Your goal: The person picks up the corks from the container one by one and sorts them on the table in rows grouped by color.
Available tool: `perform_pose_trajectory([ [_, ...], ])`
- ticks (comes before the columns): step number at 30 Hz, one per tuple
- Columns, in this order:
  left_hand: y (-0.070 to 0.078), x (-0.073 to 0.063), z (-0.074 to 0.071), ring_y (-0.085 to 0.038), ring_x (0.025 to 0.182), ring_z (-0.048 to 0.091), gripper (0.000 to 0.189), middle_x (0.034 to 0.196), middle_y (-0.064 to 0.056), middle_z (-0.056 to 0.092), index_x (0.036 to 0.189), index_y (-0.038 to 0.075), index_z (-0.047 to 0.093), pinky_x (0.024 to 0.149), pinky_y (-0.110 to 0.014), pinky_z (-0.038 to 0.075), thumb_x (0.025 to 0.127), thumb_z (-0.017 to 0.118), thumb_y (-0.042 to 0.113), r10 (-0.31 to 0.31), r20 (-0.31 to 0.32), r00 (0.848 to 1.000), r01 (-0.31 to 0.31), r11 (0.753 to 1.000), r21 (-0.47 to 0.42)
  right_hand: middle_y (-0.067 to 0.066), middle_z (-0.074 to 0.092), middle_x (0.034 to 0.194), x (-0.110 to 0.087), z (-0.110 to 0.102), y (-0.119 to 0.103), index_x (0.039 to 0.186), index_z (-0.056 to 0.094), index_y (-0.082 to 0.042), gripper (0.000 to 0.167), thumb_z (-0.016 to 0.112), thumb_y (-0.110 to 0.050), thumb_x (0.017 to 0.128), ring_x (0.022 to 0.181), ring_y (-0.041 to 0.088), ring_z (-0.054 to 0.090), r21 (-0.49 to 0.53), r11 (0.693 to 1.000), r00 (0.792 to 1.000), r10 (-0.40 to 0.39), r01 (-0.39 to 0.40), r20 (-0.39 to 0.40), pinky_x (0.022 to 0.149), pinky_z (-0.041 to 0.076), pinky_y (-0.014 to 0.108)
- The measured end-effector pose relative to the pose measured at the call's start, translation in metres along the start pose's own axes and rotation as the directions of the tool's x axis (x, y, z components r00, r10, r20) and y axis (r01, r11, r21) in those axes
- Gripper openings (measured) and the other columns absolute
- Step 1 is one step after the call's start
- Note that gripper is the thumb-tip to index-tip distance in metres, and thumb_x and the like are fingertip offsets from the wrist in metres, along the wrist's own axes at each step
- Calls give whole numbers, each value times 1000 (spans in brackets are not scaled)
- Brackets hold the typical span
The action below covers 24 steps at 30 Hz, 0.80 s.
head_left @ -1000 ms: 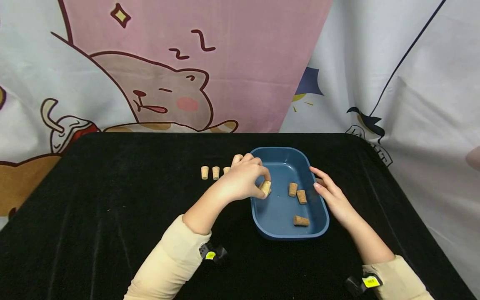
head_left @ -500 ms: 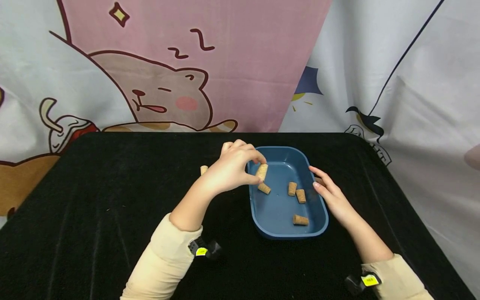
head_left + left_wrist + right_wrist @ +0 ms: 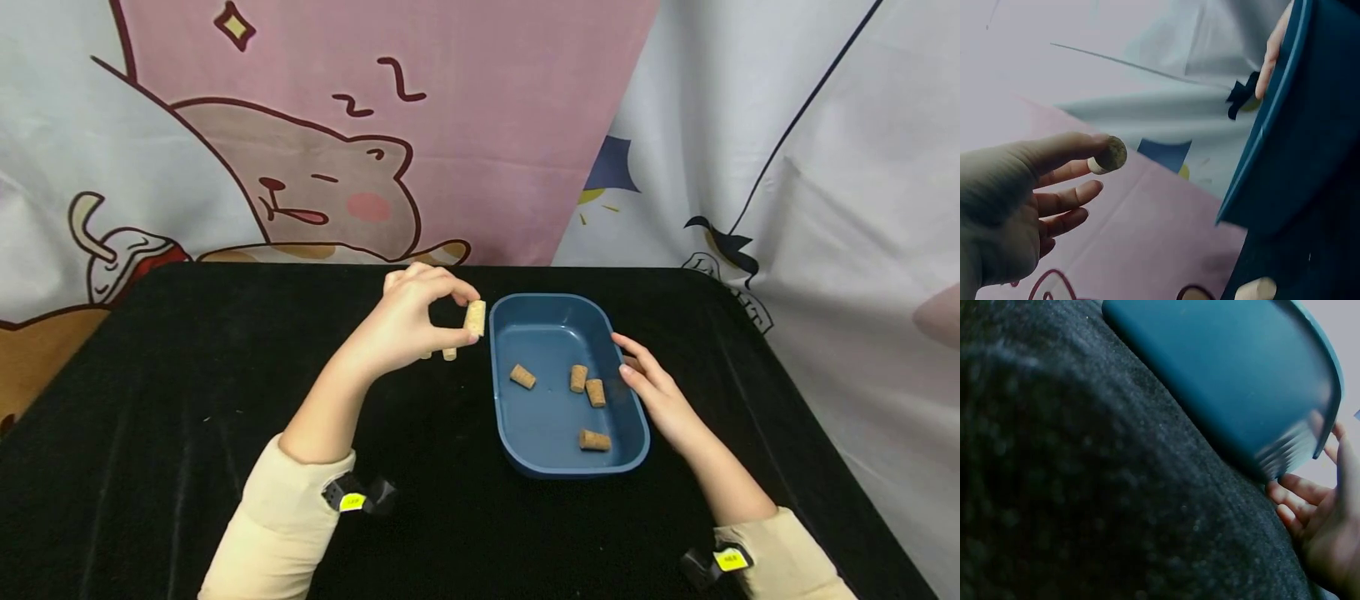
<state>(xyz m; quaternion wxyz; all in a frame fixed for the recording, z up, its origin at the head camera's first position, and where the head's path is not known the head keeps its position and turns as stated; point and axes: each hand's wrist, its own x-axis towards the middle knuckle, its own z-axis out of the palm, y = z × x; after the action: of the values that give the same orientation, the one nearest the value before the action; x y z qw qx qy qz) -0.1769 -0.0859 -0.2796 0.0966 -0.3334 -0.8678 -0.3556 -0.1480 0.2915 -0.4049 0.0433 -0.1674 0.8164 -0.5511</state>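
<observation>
Between thumb and index finger my left hand (image 3: 397, 325) pinches a cork (image 3: 476, 318), held up just left of a blue plastic bin (image 3: 495, 392). The cork's round end (image 3: 1113, 154) faces the camera in the left wrist view, while the other fingers are loosely bent below it. My right hand (image 3: 667, 400) rests against the bin's right side, fingers extended and thumb near the rim. In the right wrist view its fingertips (image 3: 1279, 492) lie by the bin's lower outer wall. Several corks lie on the bin's floor, one of them (image 3: 522, 377) apart at the left.
Behind my left hand, part of a cork (image 3: 449, 354) shows on the black cloth-covered table (image 3: 465, 525), with another (image 3: 425, 356) mostly hidden beside it. A printed curtain (image 3: 487, 125) hangs behind the table's far edge.
My left hand has come up and left out of the bin with a cork still pinched. The cork beneath it in the bin is now uncovered. My right hand stays at the bin's side.
</observation>
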Motion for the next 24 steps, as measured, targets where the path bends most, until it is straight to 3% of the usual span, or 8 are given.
perform_pose_trajectory([
  [13,-45,-39,-28,-20,99,47,34,97,0,63,104,11,69,91,-47,22,74,84,18,-92,-46,995,93,995,23,31,27,145,1,1,1,153,17,-20,51,33,-24,105,122,51,38,7,1000,1000,30,-30,10,87,43,59],
  [19,-66,-53,-30,-22,102,46,32,100,-4,63,106,12,69,96,-50,20,77,81,18,-182,-28,983,182,983,-5,32,26,145,1,2,0,153,17,-20,52,34,-25,105,122,52,38,-1,999,999,43,-43,7,87,43,60],
  [24,-82,-57,-26,-25,106,45,31,102,-7,63,107,11,68,100,-53,18,79,79,19,-224,-10,975,223,975,-20,31,27,145,1,0,0,153,17,-20,52,34,-24,105,122,51,39,2,999,999,37,-37,5,86,45,55],
])
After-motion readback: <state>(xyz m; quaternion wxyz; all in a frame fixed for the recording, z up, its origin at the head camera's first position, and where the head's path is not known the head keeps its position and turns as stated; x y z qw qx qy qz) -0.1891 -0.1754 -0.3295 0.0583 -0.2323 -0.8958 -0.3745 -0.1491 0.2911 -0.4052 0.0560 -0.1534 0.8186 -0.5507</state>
